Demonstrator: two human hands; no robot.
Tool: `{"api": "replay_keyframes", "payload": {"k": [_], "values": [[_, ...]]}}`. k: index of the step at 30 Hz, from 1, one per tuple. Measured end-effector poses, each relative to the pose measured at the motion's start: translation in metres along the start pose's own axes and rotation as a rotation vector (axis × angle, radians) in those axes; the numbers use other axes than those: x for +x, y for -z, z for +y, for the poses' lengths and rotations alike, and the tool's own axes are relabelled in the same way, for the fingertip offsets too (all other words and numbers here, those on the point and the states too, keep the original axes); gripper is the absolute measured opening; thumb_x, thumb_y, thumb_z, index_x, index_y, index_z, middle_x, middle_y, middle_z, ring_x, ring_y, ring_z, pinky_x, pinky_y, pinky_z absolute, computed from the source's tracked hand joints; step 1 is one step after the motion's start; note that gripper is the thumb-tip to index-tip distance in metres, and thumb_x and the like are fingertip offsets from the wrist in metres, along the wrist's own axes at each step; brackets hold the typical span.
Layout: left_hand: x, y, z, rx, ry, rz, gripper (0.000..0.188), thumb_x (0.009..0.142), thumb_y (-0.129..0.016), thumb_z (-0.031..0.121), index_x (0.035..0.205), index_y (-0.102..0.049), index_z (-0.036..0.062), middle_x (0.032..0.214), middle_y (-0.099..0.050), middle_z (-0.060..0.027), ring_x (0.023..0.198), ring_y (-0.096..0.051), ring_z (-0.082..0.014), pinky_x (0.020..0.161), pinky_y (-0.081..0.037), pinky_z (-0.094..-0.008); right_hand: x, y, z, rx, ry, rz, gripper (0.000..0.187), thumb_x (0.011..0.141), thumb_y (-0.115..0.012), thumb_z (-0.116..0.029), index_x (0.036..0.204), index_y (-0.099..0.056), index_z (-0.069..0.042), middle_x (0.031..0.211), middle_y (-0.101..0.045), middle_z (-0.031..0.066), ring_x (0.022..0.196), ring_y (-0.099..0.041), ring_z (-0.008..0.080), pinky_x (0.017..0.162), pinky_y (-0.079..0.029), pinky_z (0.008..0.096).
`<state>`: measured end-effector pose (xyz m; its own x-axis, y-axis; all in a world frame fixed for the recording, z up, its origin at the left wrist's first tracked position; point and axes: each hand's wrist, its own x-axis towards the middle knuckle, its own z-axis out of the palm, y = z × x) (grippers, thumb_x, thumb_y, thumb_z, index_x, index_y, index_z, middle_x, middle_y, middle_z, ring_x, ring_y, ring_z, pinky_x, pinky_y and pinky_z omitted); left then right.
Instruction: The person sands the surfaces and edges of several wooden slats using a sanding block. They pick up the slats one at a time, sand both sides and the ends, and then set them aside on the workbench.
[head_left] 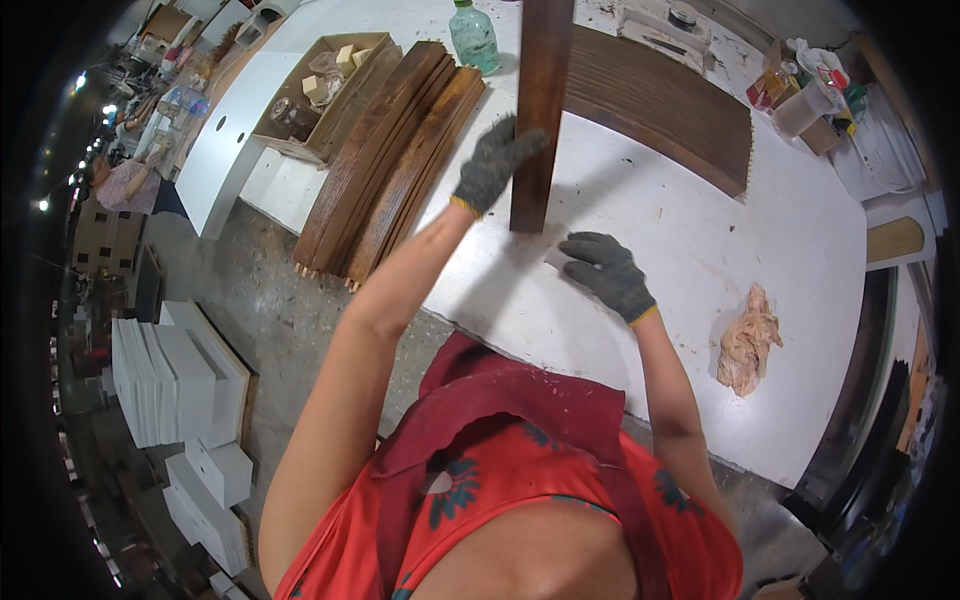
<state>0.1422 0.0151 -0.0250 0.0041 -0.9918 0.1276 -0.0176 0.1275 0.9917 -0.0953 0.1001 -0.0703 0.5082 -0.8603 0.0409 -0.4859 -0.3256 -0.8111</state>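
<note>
My left hand (497, 160), in a dark grey knit glove with a yellow cuff, is closed around the edge of a long dark-brown wooden board (545, 90). The board is tilted up, its near end close to the white tabletop. Just right of that end is my right hand (608, 275), gloved the same way and low over the table. Its fingers and thumb are bent around a flat pale piece (556, 259) that is mostly hidden, so its kind is unclear. A stack of similar brown boards (655, 105) lies flat behind it.
More brown boards (390, 170) lie in stacks at the left table edge, beside a wooden box (330, 95) of small blocks. A green-tinted bottle (474, 42) stands at the back. On the right are a crumpled tan cloth (748, 340) and a clutter of containers (805, 105).
</note>
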Motion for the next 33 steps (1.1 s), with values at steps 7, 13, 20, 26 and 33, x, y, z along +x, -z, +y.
{"api": "replay_keyframes", "payload": {"k": [7, 13, 20, 26, 33], "values": [[-0.054, -0.036, -0.023, -0.17, 0.486, -0.123, 0.042, 0.087, -0.065, 0.03, 0.113, -0.061, -0.0022, 0.103, -0.065, -0.0101, 0.093, -0.058, -0.0143, 0.085, -0.045, -0.0265, -0.081, 0.028, 0.016, 0.803, -0.315, 0.341, 0.037, 0.085, -0.061, -0.011, 0.119, -0.061, 0.004, 0.118, -0.063, 0.0107, 0.108, -0.057, 0.017, 0.097, -0.041, 0.0292], [-0.076, -0.049, -0.018, -0.85, 0.633, -0.151, 0.049, 0.093, -0.056, 0.037, 0.122, -0.052, -0.003, 0.111, -0.061, -0.0179, 0.097, -0.062, -0.0237, 0.088, -0.051, -0.032, -0.116, 0.005, 0.043, 1.268, -0.3, 0.529, 0.043, 0.089, -0.058, -0.013, 0.125, -0.053, 0.009, 0.125, -0.058, 0.0151, 0.117, -0.052, 0.0219, 0.103, -0.036, 0.0338], [-0.09, -0.071, -0.012, -0.993, 0.472, -0.227, 0.068, 0.094, -0.054, 0.046, 0.133, -0.038, -0.0076, 0.111, -0.058, -0.0164, 0.092, -0.061, -0.0161, 0.078, -0.054, -0.026, -0.109, 0.004, -0.022, 0.78, -0.236, 0.721, 0.038, 0.088, -0.063, -0.015, 0.122, -0.059, 0.001, 0.13, -0.055, 0.0152, 0.116, -0.054, 0.026, 0.102, -0.04, 0.0373], [-0.091, -0.075, 0.006, -0.967, 0.472, -0.152, 0.062, 0.093, -0.057, 0.042, 0.133, -0.041, -0.0015, 0.112, -0.059, -0.016, 0.088, -0.062, -0.0171, 0.075, -0.054, -0.0265, -0.085, -0.001, -0.091, -0.255, 0.3, 0.381, 0.031, 0.079, -0.072, -0.022, 0.109, -0.068, -0.016, 0.119, -0.059, 0.012, 0.11, -0.055, 0.0295, 0.094, -0.044, 0.0445], [-0.088, -0.073, -0.005, -0.914, 0.517, -0.182, 0.06, 0.093, -0.057, 0.041, 0.133, -0.042, -0.0019, 0.113, -0.059, -0.016, 0.089, -0.063, -0.0183, 0.074, -0.056, -0.0269, -0.071, -0.001, -0.103, -0.406, 0.481, 0.269, 0.035, 0.07, -0.074, -0.012, 0.104, -0.07, -0.017, 0.113, -0.061, 0.0132, 0.101, -0.057, 0.0335, 0.086, -0.045, 0.0456]]}}
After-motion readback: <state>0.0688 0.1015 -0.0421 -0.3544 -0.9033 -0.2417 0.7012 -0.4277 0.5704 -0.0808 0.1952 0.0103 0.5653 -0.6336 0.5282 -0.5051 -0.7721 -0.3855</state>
